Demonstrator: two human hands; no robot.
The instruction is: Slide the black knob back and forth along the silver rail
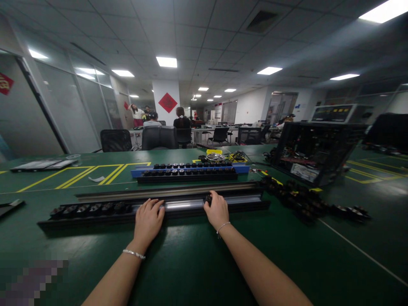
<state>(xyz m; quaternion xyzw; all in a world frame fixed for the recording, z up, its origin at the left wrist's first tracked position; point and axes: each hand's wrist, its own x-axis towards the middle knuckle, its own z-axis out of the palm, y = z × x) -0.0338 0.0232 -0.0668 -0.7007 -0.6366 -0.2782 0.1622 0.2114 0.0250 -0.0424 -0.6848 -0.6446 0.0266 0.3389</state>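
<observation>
A long black channel rail (178,216) with a shiny strip along its inside lies across the green table in front of me. Several black round parts (95,208) sit in a row in its left half. My left hand (149,219) rests over the rail at the right end of that row, fingers stretched forward and slightly apart; what lies beneath them is hidden. Farther right, my right hand (217,210) pinches a small black part (208,198) between thumb and fingers, just above the strip. The part's exact kind is hard to make out.
Behind lie another long rail (111,196) and a blue rail (244,169) with rows of black parts. Loose black parts (299,197) are heaped at right, near an opened computer case (318,148). A round metal dish (215,157) stands farther back. People sit beyond the table.
</observation>
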